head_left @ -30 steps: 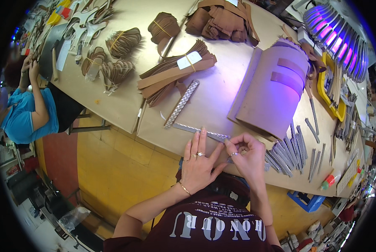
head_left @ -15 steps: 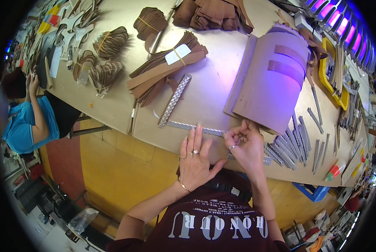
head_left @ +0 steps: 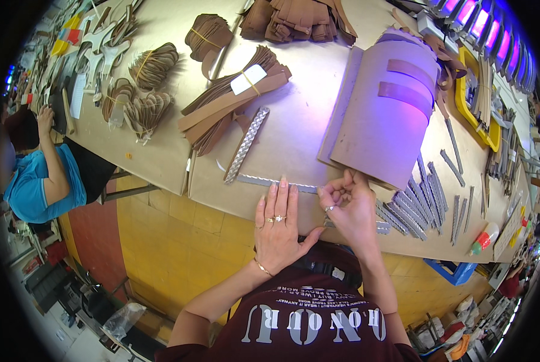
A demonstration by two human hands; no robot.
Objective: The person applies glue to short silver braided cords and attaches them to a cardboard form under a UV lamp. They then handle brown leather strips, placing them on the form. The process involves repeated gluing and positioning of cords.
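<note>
Silver strip (head_left: 270, 180) lies flat on the surface (head_left: 294, 120) near its front edge, long axis left-right. Left hand (head_left: 279, 232) fingers flat, pressing its middle. Right hand (head_left: 351, 205) pinches the strip's right end, just beside grey folded board (head_left: 384, 114). Second braided strip (head_left: 246, 145) angled, apart.

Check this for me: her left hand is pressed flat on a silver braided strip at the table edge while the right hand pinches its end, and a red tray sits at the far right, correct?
Not quite. The head view shows the tray is yellow, not red. The rest holds: the left hand lies flat on the silver braided strip at the table edge, and the right hand pinches its end.
</note>
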